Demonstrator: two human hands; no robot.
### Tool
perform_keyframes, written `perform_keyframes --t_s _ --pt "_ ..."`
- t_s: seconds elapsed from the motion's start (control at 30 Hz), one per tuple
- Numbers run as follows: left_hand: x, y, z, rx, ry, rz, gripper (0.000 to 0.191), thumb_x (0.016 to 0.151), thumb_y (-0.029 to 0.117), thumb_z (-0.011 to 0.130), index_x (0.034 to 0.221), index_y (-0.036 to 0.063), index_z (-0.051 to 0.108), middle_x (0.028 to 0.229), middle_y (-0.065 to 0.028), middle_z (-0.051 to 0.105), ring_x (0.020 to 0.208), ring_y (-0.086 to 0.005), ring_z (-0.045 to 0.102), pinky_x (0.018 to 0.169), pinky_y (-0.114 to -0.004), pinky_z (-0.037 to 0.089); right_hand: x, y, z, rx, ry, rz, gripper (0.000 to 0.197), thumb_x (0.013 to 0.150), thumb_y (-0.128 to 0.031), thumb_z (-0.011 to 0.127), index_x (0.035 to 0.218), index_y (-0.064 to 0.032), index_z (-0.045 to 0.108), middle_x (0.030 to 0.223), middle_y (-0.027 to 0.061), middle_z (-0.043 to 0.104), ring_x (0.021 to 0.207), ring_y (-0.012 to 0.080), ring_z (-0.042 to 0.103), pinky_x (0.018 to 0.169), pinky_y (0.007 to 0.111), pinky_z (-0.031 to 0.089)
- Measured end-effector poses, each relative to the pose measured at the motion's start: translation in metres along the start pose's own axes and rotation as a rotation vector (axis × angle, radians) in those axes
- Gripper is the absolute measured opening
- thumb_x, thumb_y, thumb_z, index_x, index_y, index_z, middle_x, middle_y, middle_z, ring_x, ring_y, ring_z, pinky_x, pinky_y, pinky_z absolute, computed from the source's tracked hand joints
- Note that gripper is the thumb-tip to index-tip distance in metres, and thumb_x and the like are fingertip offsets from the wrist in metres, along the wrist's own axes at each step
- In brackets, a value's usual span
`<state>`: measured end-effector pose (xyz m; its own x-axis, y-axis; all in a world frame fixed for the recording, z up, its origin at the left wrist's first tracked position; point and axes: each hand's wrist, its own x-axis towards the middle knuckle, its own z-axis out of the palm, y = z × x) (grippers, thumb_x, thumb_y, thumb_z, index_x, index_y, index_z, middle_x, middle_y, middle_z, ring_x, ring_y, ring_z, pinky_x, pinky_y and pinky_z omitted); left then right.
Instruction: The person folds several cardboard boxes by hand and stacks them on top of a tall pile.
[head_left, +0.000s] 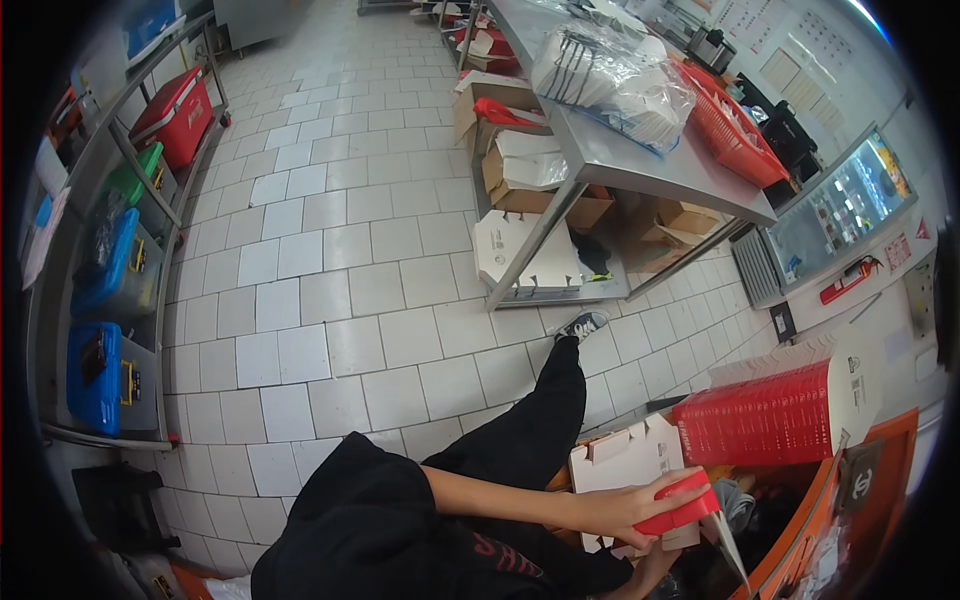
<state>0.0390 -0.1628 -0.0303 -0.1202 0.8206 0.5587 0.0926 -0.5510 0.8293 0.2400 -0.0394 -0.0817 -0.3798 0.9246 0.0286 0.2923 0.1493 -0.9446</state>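
My left hand (652, 504) grips the red edge of a folded red-and-white carton (686, 502). Below it, my right hand (651, 574) is only partly visible; its fingers are hidden behind the carton, so its hold is unclear. Flat white cardboard cartons (626, 459) lie just beyond my left hand. To the right, a large red-and-white printed carton (757, 416) stands up from an orange-sided bin or cabinet (799, 551). Dark items and grey cloth (733, 499) are inside that orange container.
A stainless steel table (600, 154) carries plastic-wrapped goods (611, 79) and a red basket (727, 127). White flat cartons (525, 251) lie on its lower shelf. At left, a metal rack (169, 300) holds blue-lidded bins (112, 375) and a red cooler (176, 120). A glass-door fridge (840, 210) stands at right.
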Motion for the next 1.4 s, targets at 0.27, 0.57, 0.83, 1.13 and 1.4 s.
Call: perform_keyframes --t_s 0.27,0.57,0.83,1.13,1.4 --pt "0.007 -0.032 -0.007 0.529 0.188 -0.125 0.078 0.068 0.010 0.061 0.134 0.0071 0.021 0.132 -0.0152 0.024 0.118 -0.0329 0.032 0.093 -0.037 0.035 0.028 0.069 -0.011 -0.197 0.238 0.029 0.042 0.068 0.001 0.064 0.107 0.0057 0.050 0.102 0.0198 0.056 0.092 0.0311 0.057 0.079 0.036 0.045" --pt "-0.003 -0.127 0.051 0.224 -0.126 -0.458 0.049 0.082 0.030 0.052 0.118 0.0010 0.037 0.106 -0.0192 0.043 0.099 -0.0353 0.048 0.083 -0.037 0.041 0.000 0.067 0.056 -0.233 -0.083 0.054 0.037 0.086 -0.010 0.044 0.118 0.0075 0.040 0.100 0.0267 0.053 0.090 0.0381 0.052 0.081 0.040 0.040" --pt "0.034 -0.123 0.064 0.247 -0.153 -0.451 0.044 0.088 0.030 0.045 0.116 -0.0031 0.036 0.099 -0.0233 0.048 0.088 -0.0402 0.052 0.077 -0.040 0.042 -0.016 -0.013 0.039 -0.269 -0.129 -0.179 0.068 0.077 -0.009 0.056 0.133 0.0000 0.020 0.129 0.0239 0.028 0.118 0.0369 0.031 0.097 0.039 0.028" --pt "0.080 -0.106 0.045 -0.228 0.227 -0.595 0.045 0.092 0.033 0.039 0.124 0.0027 0.032 0.109 -0.0109 0.049 0.100 -0.0124 0.047 0.084 -0.026 0.039 0.012 -0.037 0.025 -0.385 0.011 -0.542 0.082 0.060 -0.017 0.077 0.128 -0.0040 0.032 0.127 0.0217 0.036 0.115 0.0373 0.037 0.097 0.042 0.031" --pt "0.084 -0.107 0.050 -0.862 0.542 -0.710 0.046 0.092 0.032 0.038 0.130 0.0110 0.024 0.120 -0.0067 0.043 0.107 -0.0155 0.046 0.089 -0.032 0.040 0.020 -0.032 0.024 -0.167 0.035 -0.376 0.064 0.073 -0.032 0.068 0.120 0.0026 0.042 0.122 0.0239 0.044 0.104 0.0361 0.046 0.093 0.042 0.033"
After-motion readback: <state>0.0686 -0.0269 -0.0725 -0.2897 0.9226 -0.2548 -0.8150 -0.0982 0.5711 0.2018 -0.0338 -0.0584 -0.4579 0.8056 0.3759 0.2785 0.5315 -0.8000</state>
